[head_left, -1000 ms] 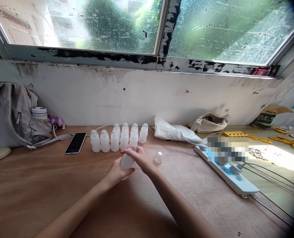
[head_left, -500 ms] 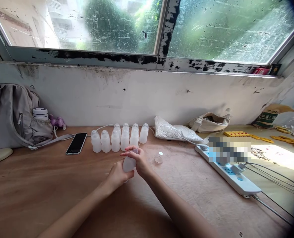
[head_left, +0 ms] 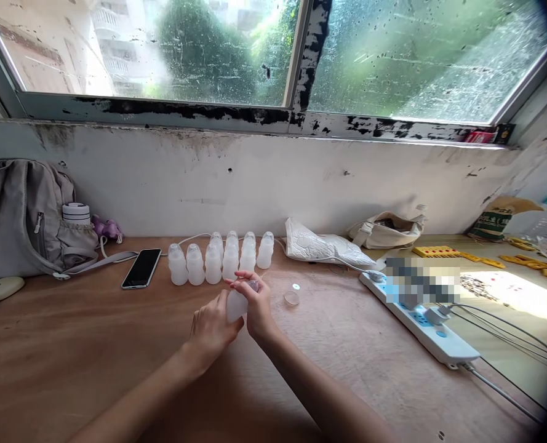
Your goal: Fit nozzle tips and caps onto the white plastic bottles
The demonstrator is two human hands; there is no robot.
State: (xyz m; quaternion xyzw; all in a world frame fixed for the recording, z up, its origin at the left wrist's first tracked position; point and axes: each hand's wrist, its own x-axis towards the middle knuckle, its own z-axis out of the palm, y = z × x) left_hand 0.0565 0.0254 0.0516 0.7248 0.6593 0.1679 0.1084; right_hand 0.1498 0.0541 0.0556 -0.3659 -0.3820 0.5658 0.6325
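My left hand point(head_left: 213, 326) is closed around the body of a frosted white plastic bottle point(head_left: 236, 306), which tilts with its top toward the upper right. Around the top of that bottle my right hand point(head_left: 258, 307) is closed, its fingers bent over a clear, slightly purplish top piece point(head_left: 253, 285). Fingers hide much of the neck. Just right of my right hand, a round clear lid-like piece point(head_left: 291, 298) and a small white disc point(head_left: 296, 287) lie on the table. Beyond my hands stand several similar frosted bottles point(head_left: 178, 271) with clear caps, upright in two rough rows.
A phone point(head_left: 141, 269) and a grey backpack point(head_left: 19, 221) are on the left. White bubble packaging point(head_left: 322, 243) and a cloth pouch point(head_left: 386, 231) lie by the wall. A power strip point(head_left: 439, 338) with plugged-in cables crosses the wooden table point(head_left: 93, 344) at right.
My left hand has turned around the bottle, showing more of its back. My right hand stays at the bottle's top. The whole view has shifted slightly.
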